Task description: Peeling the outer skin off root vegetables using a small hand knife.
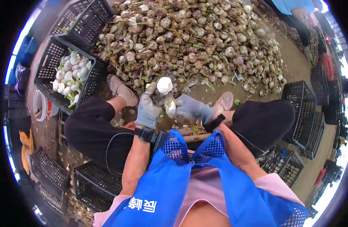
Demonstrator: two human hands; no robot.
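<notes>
My left hand (149,109), in a grey knit glove, holds a white, peeled-looking garlic bulb (164,85). A pale green stem end pokes out by its thumb. Facing it, my right hand (194,108) is gloved too and blurred by motion, its fingers curled. A loose piece of white and greenish garlic skin (170,108) is between the two hands, at the right fingertips; the blur hides whether they pinch it. Just beyond my hands rises a large heap of unpeeled garlic bulbs (191,42) with dry brown skins and stems.
To the left, a black plastic crate (49,56) contains clean white garlic bulbs (73,72). A white bucket (42,106) stands near it. More black crates lie at right (300,110) and behind left (95,184). Another person (294,8) is at the upper right.
</notes>
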